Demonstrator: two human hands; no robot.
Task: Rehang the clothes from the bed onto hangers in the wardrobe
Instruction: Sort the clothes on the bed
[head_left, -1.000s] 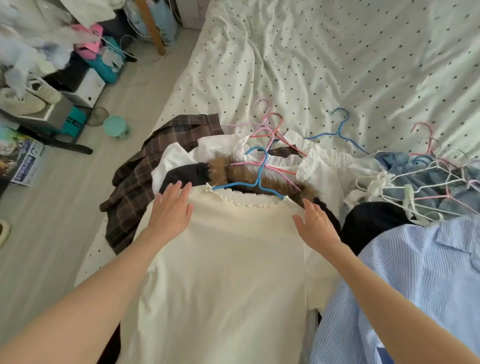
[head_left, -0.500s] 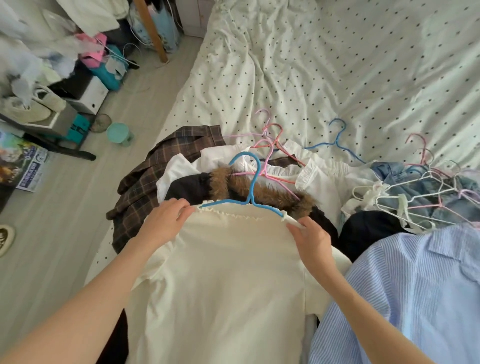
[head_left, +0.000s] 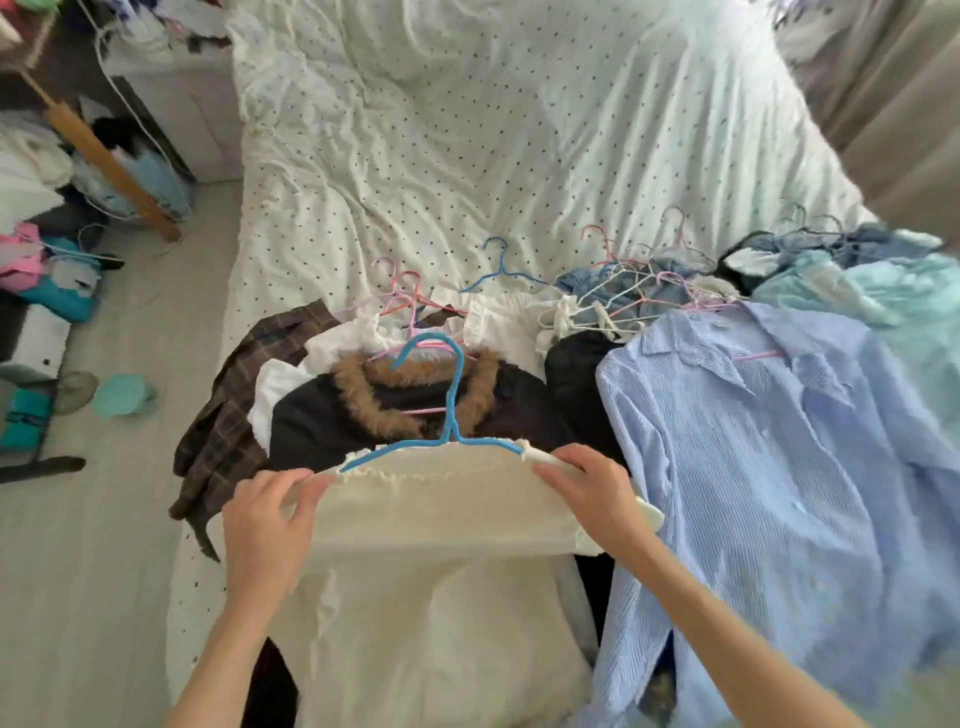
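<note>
A cream top hangs on a blue hanger, lifted off the pile at the bed's near end. My left hand grips its left shoulder and my right hand grips its right shoulder. Under it lies a black coat with a brown fur collar, a white blouse and a brown plaid garment. A light blue striped shirt lies to the right on a pink hanger. The wardrobe is out of view.
Several loose hangers and denim and mint clothes lie at the right of the dotted white sheet. On the floor at left stand a teal cup, boxes and piled clutter.
My hands went from lying flat on the cream top to gripping its shoulders. The top and its blue hanger rose off the pile toward me, and my view tilted up the bed.
</note>
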